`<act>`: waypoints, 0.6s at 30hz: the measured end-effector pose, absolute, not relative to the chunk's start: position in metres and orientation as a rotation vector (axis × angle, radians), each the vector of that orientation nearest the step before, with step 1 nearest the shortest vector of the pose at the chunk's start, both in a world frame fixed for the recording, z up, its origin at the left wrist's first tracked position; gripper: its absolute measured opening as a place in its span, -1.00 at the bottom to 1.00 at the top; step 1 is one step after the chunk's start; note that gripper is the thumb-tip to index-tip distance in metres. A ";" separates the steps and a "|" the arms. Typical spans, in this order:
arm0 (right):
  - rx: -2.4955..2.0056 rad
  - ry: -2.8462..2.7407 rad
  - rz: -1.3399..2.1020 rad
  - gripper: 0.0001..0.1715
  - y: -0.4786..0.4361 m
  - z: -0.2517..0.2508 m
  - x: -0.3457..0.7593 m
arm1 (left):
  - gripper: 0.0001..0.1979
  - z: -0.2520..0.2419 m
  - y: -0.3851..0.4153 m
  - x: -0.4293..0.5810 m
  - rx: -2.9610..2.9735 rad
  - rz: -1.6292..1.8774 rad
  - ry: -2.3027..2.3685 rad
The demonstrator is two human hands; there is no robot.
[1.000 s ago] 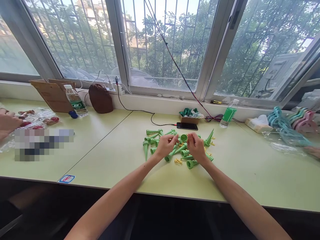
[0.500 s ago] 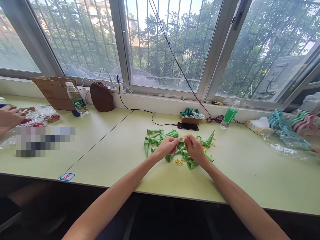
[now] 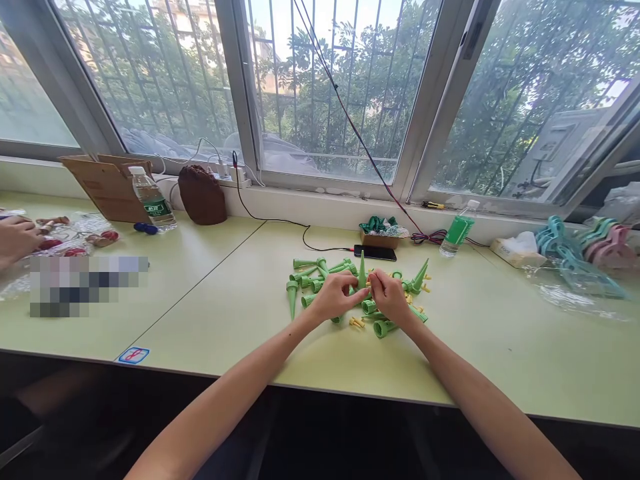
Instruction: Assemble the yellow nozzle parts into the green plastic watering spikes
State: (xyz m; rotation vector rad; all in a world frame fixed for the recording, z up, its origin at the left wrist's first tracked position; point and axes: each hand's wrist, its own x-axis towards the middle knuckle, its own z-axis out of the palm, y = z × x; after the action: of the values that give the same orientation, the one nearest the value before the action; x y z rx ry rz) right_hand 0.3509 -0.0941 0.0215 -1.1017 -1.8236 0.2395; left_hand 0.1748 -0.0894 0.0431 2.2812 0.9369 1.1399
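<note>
Over a pile of green plastic parts, my left hand grips a tapered green plastic spike whose point is up. Its lower end is hidden behind the fingers. Close against it, my right hand is closed in a pinch; what the fingertips hold is too small to make out. Around both hands lie several more green spikes and ribbed green caps. Small yellow plastic pieces are scattered in front and to the right.
A phone on a cable lies behind the pile, near a small box of green stuff. Bottles stand at the back. Plastic hangers are at right. Another person's hand works among wrapped items at left.
The green spike in my left hand has turned from its open end facing me to point up. My left fingers have shifted around it. My right hand stays almost in place.
</note>
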 end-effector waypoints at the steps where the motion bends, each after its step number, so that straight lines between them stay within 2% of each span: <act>1: -1.103 -1.828 0.238 -0.59 -0.094 0.021 0.351 | -0.63 0.042 -0.089 0.175 2.295 1.146 0.935; 7: -1.118 -1.819 0.264 -0.60 -0.094 0.022 0.352 | -0.66 0.038 -0.087 0.174 2.342 1.171 0.911; 12: -1.118 -1.775 0.307 -0.64 -0.095 0.024 0.349 | -0.79 0.036 -0.084 0.174 2.284 1.205 0.928; 18: -1.128 -1.801 0.267 -0.61 -0.094 0.024 0.348 | -0.75 0.032 -0.082 0.173 2.281 1.224 0.891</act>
State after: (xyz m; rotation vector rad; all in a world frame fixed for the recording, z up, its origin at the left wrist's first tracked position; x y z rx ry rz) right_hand 0.3483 -0.0938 0.0242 -1.1275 -1.8012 0.2672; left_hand 0.1728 -0.0817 0.0318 2.2809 0.8908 1.2241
